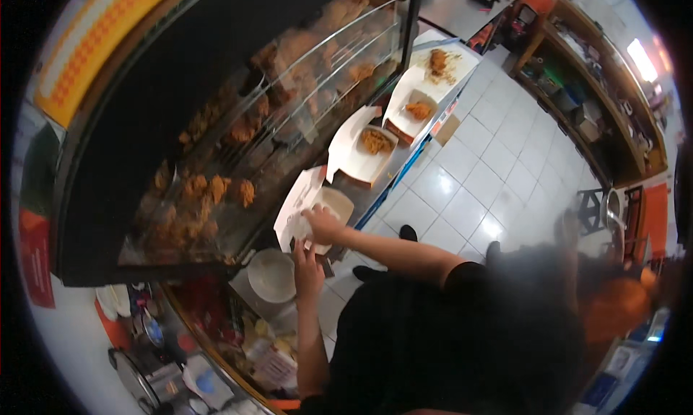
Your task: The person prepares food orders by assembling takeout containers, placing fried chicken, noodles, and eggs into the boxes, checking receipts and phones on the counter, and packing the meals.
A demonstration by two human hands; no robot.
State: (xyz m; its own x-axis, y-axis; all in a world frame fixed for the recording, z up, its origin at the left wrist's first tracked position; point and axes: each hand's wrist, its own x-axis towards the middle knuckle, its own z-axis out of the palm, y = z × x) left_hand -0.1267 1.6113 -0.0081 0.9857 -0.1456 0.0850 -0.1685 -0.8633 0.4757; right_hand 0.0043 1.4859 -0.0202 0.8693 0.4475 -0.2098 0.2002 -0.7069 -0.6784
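My right hand (324,224) reaches over an open white cardboard food box (336,202), its fingers curled down at the fold between lid and tray. A whitish, thin-looking piece lies by those fingers, too blurred to name. At the box's near corner is my left hand (309,271), its fingers closed at the edge. Beside it stands a round whitish bowl (271,276). Farther along the counter, a second open box (344,149) holds a piece of fried chicken (375,141). A third open box (405,86) holds another piece (419,110).
A glass display case (339,36) with fried chicken on racks stands along the left. More chicken and crumbs (438,63) lie at the counter's far end. Tiled floor (462,162) and a wooden shelf (588,76) are to the right. A person in orange (613,307) is behind at right.
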